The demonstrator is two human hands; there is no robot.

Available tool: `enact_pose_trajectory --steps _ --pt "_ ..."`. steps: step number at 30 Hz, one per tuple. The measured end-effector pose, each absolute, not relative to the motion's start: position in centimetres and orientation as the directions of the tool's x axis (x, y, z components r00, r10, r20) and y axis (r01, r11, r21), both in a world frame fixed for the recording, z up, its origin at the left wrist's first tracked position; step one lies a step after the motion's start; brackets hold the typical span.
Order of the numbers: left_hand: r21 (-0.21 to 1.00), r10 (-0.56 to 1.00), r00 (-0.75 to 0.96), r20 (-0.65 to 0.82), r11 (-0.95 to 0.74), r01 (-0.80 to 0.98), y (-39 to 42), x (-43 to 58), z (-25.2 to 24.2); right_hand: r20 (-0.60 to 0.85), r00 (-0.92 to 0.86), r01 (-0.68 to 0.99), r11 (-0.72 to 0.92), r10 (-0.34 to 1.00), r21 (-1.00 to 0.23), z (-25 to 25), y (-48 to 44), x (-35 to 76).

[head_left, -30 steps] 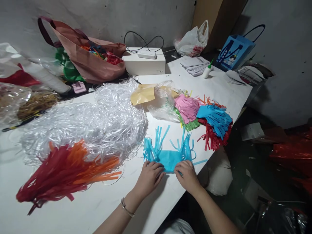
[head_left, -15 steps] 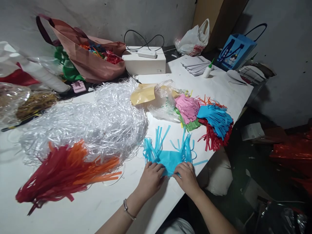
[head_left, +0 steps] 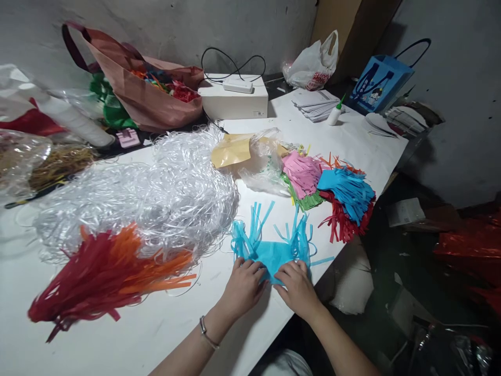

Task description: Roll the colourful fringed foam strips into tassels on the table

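Light blue fringed tissue paper [head_left: 272, 256] lies on the white table in front of me, its cut strips spreading outward at the left and right ends. My left hand [head_left: 245, 282] is closed on its near edge, fingers curled over the paper at the left. At the right of the same edge, my right hand [head_left: 295, 284] has its fingers bent over the paper and its thumb by the near rim. The fingertips of both hands are partly hidden against the paper.
Left of my hands lies a red and orange strip tassel [head_left: 105, 277], beside a heap of shiny white strands [head_left: 156, 193]. Pink fringe [head_left: 301, 172] and blue fringe [head_left: 346, 193] pile up near the table's right edge. A glue bottle [head_left: 334, 115] stands farther back.
My right hand has slid slightly left along the paper's near edge, closer to my left hand. The left hand and the paper look nearly the same.
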State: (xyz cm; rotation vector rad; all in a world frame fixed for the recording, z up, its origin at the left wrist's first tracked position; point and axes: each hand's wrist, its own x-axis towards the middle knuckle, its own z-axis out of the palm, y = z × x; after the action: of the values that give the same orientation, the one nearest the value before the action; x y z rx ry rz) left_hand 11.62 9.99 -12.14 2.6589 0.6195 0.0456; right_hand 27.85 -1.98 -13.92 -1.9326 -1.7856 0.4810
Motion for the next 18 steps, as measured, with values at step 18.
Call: enact_pose_trajectory --steps 18 --pt "0.351 0.522 0.819 -0.239 -0.740 0.574 12.1 12.9 -12.7 0.184 0.260 0.886 -0.159 0.948 -0.435 -15.6 -0.4 28.3"
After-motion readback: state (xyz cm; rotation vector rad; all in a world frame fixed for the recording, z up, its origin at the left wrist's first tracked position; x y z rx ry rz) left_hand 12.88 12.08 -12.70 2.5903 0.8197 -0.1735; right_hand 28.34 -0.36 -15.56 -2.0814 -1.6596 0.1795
